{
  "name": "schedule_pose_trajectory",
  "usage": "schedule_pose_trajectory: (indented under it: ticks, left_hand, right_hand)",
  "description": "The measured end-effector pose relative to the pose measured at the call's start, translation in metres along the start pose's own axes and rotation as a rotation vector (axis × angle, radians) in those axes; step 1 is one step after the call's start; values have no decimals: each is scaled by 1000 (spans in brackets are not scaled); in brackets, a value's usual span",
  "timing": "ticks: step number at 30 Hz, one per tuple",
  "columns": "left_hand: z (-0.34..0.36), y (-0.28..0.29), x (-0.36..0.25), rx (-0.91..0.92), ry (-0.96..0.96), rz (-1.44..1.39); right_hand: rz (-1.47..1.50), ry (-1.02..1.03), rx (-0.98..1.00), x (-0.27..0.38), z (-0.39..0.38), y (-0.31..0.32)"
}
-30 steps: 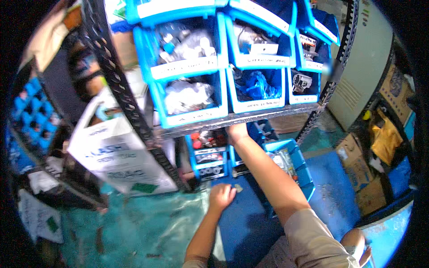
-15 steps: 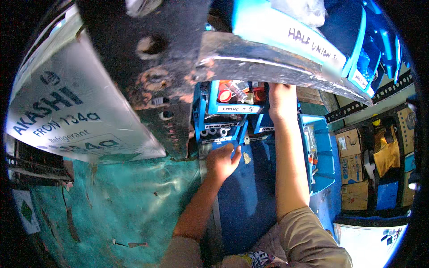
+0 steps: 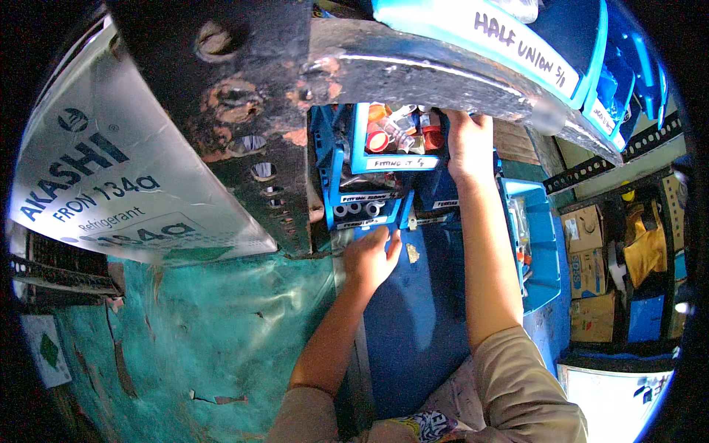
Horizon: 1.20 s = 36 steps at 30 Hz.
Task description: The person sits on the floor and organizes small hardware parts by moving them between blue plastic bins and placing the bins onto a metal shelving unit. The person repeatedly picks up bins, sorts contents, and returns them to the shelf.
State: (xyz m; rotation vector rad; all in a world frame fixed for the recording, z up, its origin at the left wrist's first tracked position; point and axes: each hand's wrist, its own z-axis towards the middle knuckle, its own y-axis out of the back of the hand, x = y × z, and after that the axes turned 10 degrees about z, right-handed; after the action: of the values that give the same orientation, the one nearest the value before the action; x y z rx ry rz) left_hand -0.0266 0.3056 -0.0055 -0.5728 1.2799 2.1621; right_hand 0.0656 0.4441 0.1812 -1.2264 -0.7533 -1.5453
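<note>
My right hand [image 3: 470, 148] reaches up under the shelf beam, beside the right wall of a blue parts bin [image 3: 397, 163]. Its fingertips are hidden, so I cannot tell whether it grips anything. Inside that bin lie several small fittings with red caps [image 3: 377, 141] and clear plastic bags. Lower down, my left hand [image 3: 371, 260] is held with its thumb apart from the fingers and nothing visible in it. It is close to the front of a lower blue bin [image 3: 362, 224] containing white ring-shaped parts [image 3: 357, 210]; contact cannot be made out.
A rusty dark shelf beam [image 3: 443, 74] crosses overhead, with a labelled blue bin [image 3: 487, 44] on it. A perforated metal post [image 3: 255, 140] and a white carton [image 3: 125, 170] stand left. Another blue bin [image 3: 543, 255] and cardboard boxes [image 3: 591, 266] are at right.
The view has shifted, so more of the capped fittings shows below the beam. My right hand appears slightly higher in the picture. My left hand keeps nearly the same place by the lower bin.
</note>
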Motion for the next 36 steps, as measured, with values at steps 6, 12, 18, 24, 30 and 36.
schedule_pose_trajectory:
  ticks: [6,12,18,24,30,36]
  left_hand:
    - [2,-2,-1,-6,7,-22]
    - [3,0,-2,50,44,-18]
    - [2,0,-4,19,-34,45]
    - [-4,-9,-3,-21,-93,312]
    - [-5,1,-20,99,-64,452]
    - [-137,95,-47,65,189,609]
  right_hand:
    - [-99,-4,14,13,-12,1]
    - [46,78,88,7,-27,-1]
    - [-478,488,336,34,-125,46]
    - [-723,509,1027,128,-259,260]
    - [-872,-94,246,125,-292,403]
    - [-532,-112,219,51,-218,377]
